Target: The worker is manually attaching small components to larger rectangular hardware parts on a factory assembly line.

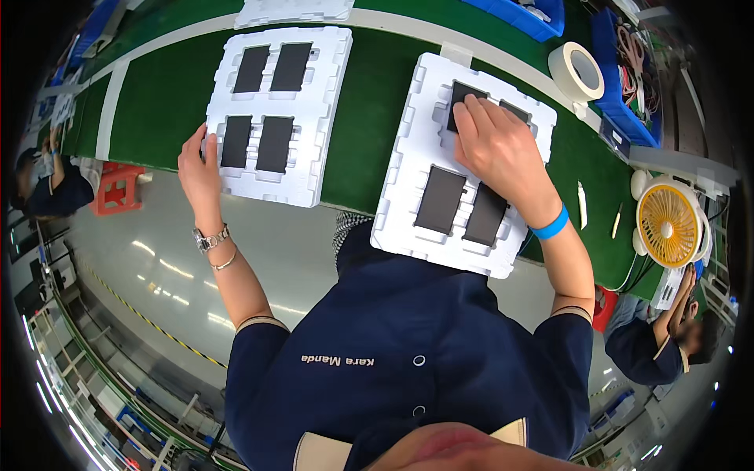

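Two white moulded trays lie side by side on the green bench. In the left tray [310,125], black flat rectangular pieces sit in recesses, among them a far-right piece [291,67] and a near-left piece [236,141]. My left hand [199,173] grips this tray's left edge, its thumb against the rim. The right tray [404,177] holds similar pieces, one at its near left [440,200]. Over its far-left black piece [463,93], the curled fingers of my right hand [499,145] close on the edge; the fingertips partly hide it. My right forearm covers part of the near-right piece [486,216].
A roll of cream tape [576,72] stands at the far right near blue bins [624,114]. Farther right are a white pen-like tool [582,206] and a yellow-white fan [667,224]. Another white tray [294,11] lies at the back. Co-workers sit at both sides.
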Motion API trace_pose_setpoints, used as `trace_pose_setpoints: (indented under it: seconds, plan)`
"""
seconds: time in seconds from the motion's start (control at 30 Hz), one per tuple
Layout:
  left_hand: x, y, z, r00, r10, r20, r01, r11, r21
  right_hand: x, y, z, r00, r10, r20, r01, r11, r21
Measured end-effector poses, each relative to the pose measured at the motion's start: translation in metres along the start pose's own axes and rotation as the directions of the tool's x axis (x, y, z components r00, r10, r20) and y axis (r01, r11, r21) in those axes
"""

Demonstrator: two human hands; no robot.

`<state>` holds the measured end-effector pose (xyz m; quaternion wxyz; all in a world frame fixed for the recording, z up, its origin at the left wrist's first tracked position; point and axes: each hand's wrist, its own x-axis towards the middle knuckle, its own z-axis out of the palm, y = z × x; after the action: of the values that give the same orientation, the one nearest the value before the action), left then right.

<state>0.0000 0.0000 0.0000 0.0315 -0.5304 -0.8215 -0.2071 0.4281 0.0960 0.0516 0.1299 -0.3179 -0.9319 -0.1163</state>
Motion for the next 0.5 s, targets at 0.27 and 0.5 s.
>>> trace_pose_setpoints:
  seconds: [0.27,0.5]
  plan:
    - [-0.071,0.170,-0.034,0.823,0.384,0.418,0.287,0.354,-0.890,-0.003,-0.007,-0.036,0.896,-0.024,-0.443,0.041,0.999,0.029]
    - [-0.085,0.253,-0.011,0.669,0.457,0.586,0.706,-0.144,-0.694,-0.033,-0.052,-0.053,0.906,0.004,-0.424,0.084,0.979,0.187]
